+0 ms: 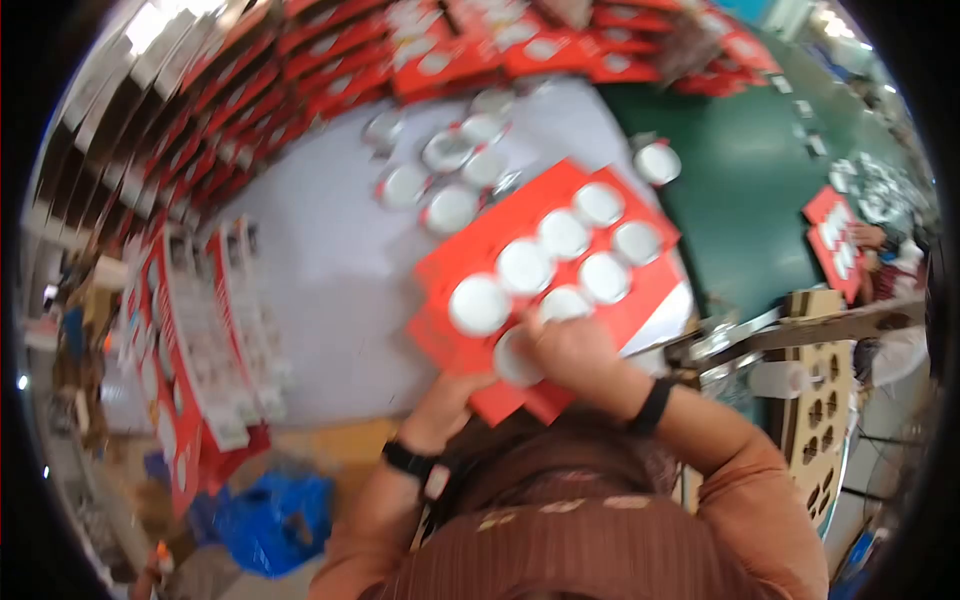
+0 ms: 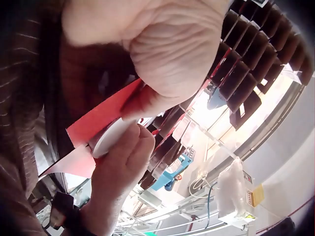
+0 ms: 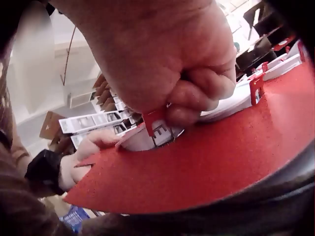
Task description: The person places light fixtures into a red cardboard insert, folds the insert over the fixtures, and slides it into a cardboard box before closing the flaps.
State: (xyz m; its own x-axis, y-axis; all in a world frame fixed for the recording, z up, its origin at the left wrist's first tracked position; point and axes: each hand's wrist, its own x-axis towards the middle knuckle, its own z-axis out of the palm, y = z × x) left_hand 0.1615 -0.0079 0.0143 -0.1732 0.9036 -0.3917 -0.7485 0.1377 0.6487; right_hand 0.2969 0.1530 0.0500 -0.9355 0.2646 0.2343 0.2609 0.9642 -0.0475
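Note:
A red card sheet [image 1: 455,265] carries two rows of round white discs [image 1: 525,266] set into it. My left hand [image 1: 447,404] grips its near left edge; in the left wrist view the thumb [image 2: 152,102] lies on the red card. My right hand [image 1: 580,352] is over the nearest discs, fingers curled. The right wrist view has those fingers [image 3: 189,101] pinching a small red tab [image 3: 155,121] beside a white disc [image 3: 138,140]. Another red tab [image 3: 256,88] stands up farther along the sheet.
Loose round white pieces [image 1: 450,150] lie on the white table [image 1: 330,300]. Red cards with discs are stacked along the back [image 1: 430,65]. Printed strips [image 1: 190,320] stand at left, a blue bag [image 1: 275,520] below. Another person's hand [image 1: 868,237] is at the right by the green surface [image 1: 750,200].

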